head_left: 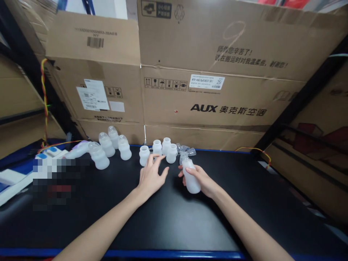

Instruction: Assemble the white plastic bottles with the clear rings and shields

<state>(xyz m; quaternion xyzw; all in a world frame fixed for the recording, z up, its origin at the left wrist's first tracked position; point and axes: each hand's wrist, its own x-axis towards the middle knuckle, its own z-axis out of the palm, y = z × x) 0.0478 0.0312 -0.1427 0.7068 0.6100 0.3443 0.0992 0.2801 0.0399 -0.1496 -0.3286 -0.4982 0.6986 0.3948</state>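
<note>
My right hand (201, 177) is wrapped round a frosted white baby bottle (192, 181), tilted above the black tabletop. Clear plastic domed caps (186, 150) lie in a pile just behind its top; whether one sits on this bottle I cannot tell. With fingers apart and nothing in them, my left hand (152, 175) hovers beside a small group of open-necked frosted bottles (171, 154), partly covering the nearest open bottle (144, 156). Farther left stand several frosted bottles with clear domed tops (125, 148), upright on the table.
A large cardboard sheet (168, 116) forms the back wall. At the left are a white power strip (51, 154) and a twisted red-yellow wire (45, 101). The black table (174, 221) has a blue front edge, with dark metal posts (293, 98) at its sides.
</note>
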